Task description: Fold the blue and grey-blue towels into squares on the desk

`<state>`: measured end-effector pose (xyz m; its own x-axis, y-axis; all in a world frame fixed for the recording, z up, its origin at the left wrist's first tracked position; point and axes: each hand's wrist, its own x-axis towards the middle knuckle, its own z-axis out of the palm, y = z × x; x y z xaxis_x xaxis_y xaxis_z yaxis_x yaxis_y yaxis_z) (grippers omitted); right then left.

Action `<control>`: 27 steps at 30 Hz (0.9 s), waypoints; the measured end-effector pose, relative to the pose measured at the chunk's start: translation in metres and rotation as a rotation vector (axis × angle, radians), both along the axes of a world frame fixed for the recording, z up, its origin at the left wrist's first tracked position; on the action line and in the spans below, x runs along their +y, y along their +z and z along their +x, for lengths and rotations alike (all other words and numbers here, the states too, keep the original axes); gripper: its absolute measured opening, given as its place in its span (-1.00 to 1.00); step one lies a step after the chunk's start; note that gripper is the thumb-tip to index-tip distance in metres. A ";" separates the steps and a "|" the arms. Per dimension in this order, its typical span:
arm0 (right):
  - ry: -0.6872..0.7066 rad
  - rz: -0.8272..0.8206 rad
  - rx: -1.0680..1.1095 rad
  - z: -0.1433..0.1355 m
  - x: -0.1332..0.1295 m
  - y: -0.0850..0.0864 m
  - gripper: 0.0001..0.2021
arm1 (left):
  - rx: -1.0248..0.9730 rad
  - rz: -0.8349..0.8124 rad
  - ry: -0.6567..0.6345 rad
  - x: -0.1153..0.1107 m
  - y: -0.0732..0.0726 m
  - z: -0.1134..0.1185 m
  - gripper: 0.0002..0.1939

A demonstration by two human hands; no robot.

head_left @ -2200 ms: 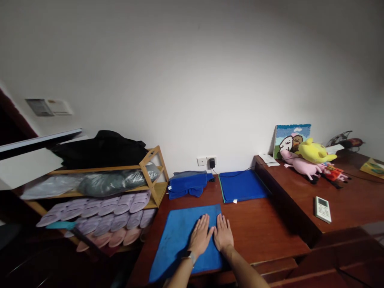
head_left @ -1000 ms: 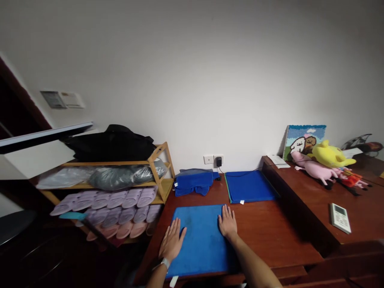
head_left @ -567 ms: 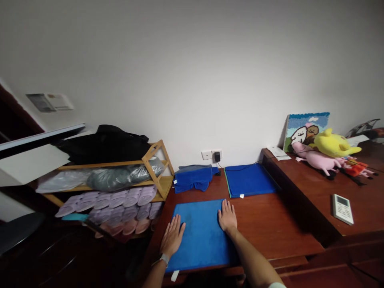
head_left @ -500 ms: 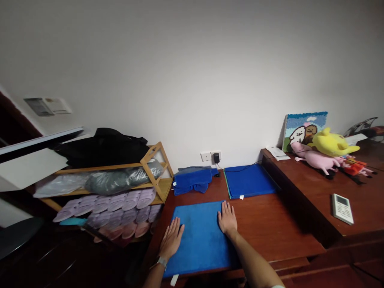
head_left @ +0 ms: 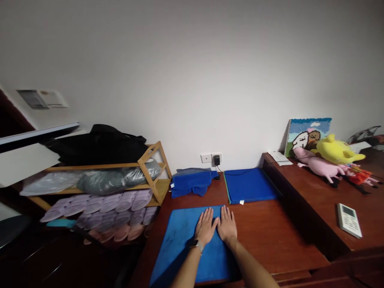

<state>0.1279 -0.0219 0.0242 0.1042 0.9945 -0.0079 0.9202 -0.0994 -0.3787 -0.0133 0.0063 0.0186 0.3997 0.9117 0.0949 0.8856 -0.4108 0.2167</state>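
Observation:
A light blue cloth (head_left: pixel 177 236), like a towel, lies spread flat on the brown wooden table (head_left: pixel 264 228). My left hand (head_left: pixel 205 228) rests flat on it, fingers stretched out, with a watch on the wrist. Close beside it, my right hand (head_left: pixel 227 225) lies flat along the cloth's right edge, fingers extended too. The two thumbs are nearly touching. Neither hand grips anything. Behind the cloth are a crumpled bundle of darker blue cloths (head_left: pixel 192 182) and, to its right, a neatly folded dark blue cloth (head_left: pixel 250 186) with a white tag.
A wooden rack (head_left: pixel 159 176) with several lilac slippers (head_left: pixel 126 202) and a black bag (head_left: pixel 102 146) stands left. On a raised surface at right lie plush toys (head_left: pixel 336 150), a picture (head_left: pixel 309 134) and a white remote (head_left: pixel 349 221). A black plug (head_left: pixel 216 160) sits in the wall socket.
My left hand has moved right across the cloth, from its left edge to beside my right hand. The right hand stays at the right edge. The view has shifted slightly.

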 end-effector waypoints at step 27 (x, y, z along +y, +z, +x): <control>-0.028 -0.034 0.012 -0.003 0.000 0.007 -0.34 | -0.011 0.123 0.347 0.033 -0.035 -0.178 -0.19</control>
